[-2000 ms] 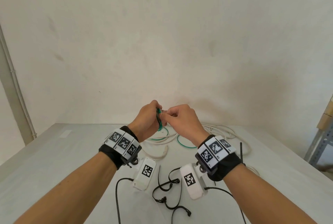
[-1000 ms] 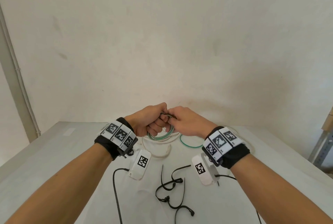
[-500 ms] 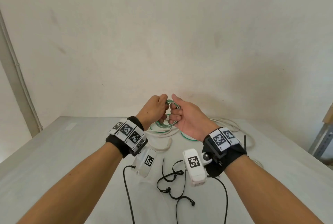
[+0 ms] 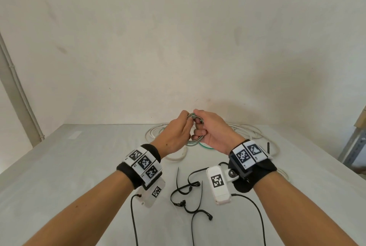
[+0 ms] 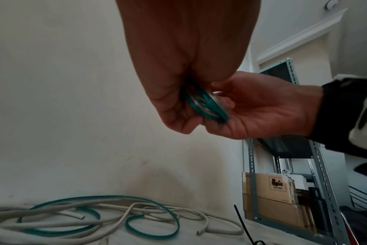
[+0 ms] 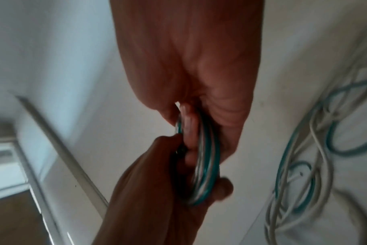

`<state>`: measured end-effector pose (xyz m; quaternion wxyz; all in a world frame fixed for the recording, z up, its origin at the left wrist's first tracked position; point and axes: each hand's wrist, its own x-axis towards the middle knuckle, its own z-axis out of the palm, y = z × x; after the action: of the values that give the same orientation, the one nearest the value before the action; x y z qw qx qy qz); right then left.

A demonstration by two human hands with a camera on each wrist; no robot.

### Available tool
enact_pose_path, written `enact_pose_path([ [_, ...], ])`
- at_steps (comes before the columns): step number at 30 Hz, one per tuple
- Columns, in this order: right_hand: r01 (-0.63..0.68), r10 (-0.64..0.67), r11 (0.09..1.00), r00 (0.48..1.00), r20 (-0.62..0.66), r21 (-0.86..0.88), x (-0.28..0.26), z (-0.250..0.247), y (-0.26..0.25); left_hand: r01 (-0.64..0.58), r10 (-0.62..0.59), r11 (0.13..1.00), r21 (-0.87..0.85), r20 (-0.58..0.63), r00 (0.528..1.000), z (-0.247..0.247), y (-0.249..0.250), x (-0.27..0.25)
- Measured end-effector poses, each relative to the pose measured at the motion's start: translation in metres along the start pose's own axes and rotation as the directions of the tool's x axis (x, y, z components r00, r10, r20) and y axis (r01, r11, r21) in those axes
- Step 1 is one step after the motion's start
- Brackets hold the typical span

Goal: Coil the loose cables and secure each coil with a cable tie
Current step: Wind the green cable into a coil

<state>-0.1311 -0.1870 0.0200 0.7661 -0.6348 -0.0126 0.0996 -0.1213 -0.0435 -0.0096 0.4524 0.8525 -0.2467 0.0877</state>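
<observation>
Both hands grip the green-and-white coil

Between the hands, the coiled cable has a glossy teal-and-white plastic jacket. Below the wrists, smooth black plastic cable ties lie on a matt pale tabletop. Right of the hands stands a perforated grey metal shelf holding matt cardboard boxes.

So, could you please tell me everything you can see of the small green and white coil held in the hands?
The coil is a small, tight ring of several turns of thin cable, teal-green alongside pale white or clear strands, smooth like plastic sheathing. It is held up above the table, clear of the loose cables lying there. The left hand grips one side and the right hand the other, with right fingers hooked through its middle. No cable tie is visible on it.
</observation>
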Motion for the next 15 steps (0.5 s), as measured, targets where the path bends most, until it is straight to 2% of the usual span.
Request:
enact_pose_path([
  [3, -0.046, 0.049, 0.963, 0.999, 0.004, -0.264, -0.006, -0.005, -0.007, -0.015, 0.004, 0.996, 0.092, 0.120, 0.993, -0.001, -0.001, 0.001],
  [6, -0.105, 0.110, 0.929, 0.994, -0.008, -0.356, -0.005, -0.014, -0.009, -0.019, -0.021, 0.985, 0.173, 0.228, 0.973, -0.001, 0.003, 0.001],
  [10, -0.100, 0.120, 0.944, 0.992, 0.044, -0.313, -0.004, -0.023, -0.008, -0.029, -0.012, 0.986, 0.164, 0.240, 0.971, -0.001, 0.005, 0.000],
  [15, -0.023, 0.026, 0.999, 0.991, 0.129, -0.022, -0.003, -0.029, 0.003, 0.025, -0.028, 1.000, 0.017, 0.197, 0.980, -0.004, 0.003, 0.003],
])
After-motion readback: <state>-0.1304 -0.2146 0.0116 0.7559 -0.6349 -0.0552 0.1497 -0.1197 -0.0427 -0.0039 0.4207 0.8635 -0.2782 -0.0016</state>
